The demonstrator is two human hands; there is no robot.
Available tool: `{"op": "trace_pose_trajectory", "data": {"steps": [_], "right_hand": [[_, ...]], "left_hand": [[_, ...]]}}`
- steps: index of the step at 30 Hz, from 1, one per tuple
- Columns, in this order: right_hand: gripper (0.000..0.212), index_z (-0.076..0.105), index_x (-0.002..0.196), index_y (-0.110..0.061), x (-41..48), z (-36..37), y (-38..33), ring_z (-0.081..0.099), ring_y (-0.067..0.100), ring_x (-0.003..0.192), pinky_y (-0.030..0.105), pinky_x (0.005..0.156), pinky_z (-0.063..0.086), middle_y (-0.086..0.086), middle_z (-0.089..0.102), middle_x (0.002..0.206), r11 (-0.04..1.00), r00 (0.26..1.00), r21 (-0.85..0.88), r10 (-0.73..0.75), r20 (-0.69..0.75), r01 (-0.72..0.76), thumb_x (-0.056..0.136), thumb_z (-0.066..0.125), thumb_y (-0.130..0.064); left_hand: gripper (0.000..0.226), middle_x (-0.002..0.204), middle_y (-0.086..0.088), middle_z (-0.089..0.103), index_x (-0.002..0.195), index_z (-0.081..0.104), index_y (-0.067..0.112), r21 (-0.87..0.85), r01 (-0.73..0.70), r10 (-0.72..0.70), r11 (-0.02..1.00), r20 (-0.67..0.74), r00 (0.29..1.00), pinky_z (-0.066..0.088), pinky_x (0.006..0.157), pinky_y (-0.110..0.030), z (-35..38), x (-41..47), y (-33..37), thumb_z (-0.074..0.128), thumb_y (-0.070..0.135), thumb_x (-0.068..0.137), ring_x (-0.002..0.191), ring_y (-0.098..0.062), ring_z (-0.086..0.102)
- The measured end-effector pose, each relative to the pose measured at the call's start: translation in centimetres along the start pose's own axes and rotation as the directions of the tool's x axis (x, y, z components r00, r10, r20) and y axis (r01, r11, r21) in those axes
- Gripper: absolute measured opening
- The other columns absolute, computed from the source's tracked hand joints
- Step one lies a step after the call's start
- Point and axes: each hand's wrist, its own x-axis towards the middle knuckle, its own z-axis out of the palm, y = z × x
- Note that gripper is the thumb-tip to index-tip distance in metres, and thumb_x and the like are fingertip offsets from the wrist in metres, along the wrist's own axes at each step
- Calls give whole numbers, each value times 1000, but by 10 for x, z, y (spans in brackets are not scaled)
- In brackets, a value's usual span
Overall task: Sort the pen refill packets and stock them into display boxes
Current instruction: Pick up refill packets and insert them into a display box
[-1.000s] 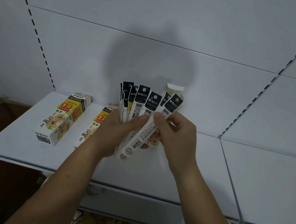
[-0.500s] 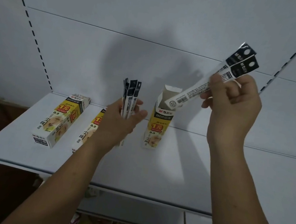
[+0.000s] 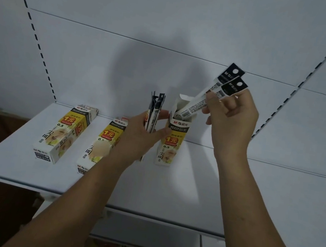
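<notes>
two packets (image 3: 202,101) (tilted) inside box (image 3: 173,143) mouth

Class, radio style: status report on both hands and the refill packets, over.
Right hand pinches two packets, tips inside upright open box. Left hand grips packet bundle beside it. Nothing blocking box mouth.

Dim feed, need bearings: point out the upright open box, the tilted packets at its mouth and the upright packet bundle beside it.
upright open box (image 3: 171,140), head view, yellow front label.
tilted packets (image 3: 195,105), head view, white middle stretch.
upright packet bundle (image 3: 156,107), head view, dark upper part.
</notes>
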Motion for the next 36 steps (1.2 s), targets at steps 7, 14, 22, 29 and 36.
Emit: {"op": "trace_pose_trajectory", "data": {"steps": [7,14,22,29,36], "right_hand": [[30,67,116,-24,-6,-3,24,57,14,73,13,66,49,-16,70,109,932,981,-363,51,185,20,90,81,-23],[10,69,90,-24,-32,-9,18,59,12,61,22,57,50,-4,70,79,967,988,-244,101,113,-71,96,73,-16],[14,74,111,-15,-71,13,20,61,18,50,33,47,53,1,75,89,962,863,-157,271,426,-224,102,65,-21],[12,78,106,-7,-76,25,18,78,17,82,24,61,60,3,81,96,934,872,71,298,389,-351,97,72,-12],[15,80,101,-13,-80,26,30,75,41,91,69,79,58,9,80,100,928,873,48,328,360,-369,97,72,-24]], "left_hand": [[36,98,12,73,128,68,35,-11,31,-32,999,-42,999,50,61,-22,-3,-1,-5,79,31,93,62,1,60],[35,94,-8,63,120,60,9,-457,199,-143,867,153,978,36,52,-28,-19,-13,-1,56,27,90,51,-15,43],[42,76,-19,71,119,64,-3,-236,136,-78,962,238,968,56,56,-36,-28,-35,19,56,35,102,61,-31,68],[35,91,-10,81,111,73,17,-143,122,-105,982,120,987,62,56,-36,-24,-38,27,69,39,85,74,-28,79],[38,95,-7,82,109,73,17,-191,152,-130,970,123,984,62,59,-34,-27,-35,26,80,28,73,82,-29,80]]}}
